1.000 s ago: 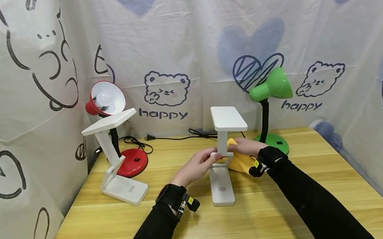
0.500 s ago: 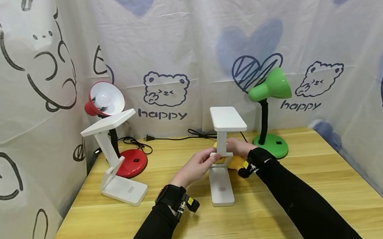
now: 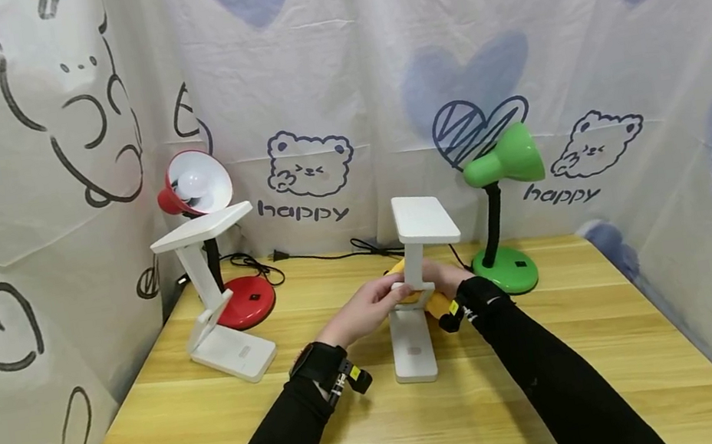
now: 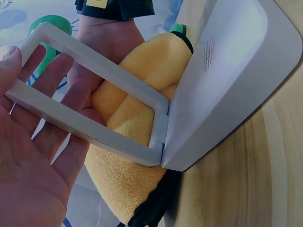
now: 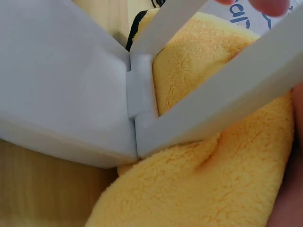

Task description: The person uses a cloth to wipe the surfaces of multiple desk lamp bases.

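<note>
In the head view a white folding desk lamp (image 3: 413,349) stands upright on the wooden table. My left hand (image 3: 364,310) grips its open hinged bracket (image 4: 113,137), thumb in front and fingers reaching behind the bar. A yellow fleecy cloth (image 5: 227,184) with a dark edge lies bunched against the back of that bracket, close to the hinge at the base. Behind the lamp, my right hand (image 3: 443,276) holds this cloth, its fingers partly hidden by the lamp stem and the cloth. Each wrist wears a black strap with a small camera.
Left of the hands stands a second white folding lamp (image 3: 237,353), with a red desk lamp (image 3: 246,305) behind it. A green desk lamp (image 3: 511,271) is just beyond my right wrist. Black cable (image 3: 327,258) runs along the table's back edge by the printed curtain (image 3: 362,81).
My right hand has moved left with the yellow cloth, in behind the lamp's stem, and more of the cloth is now hidden. The left hand and the lamp stay put.
</note>
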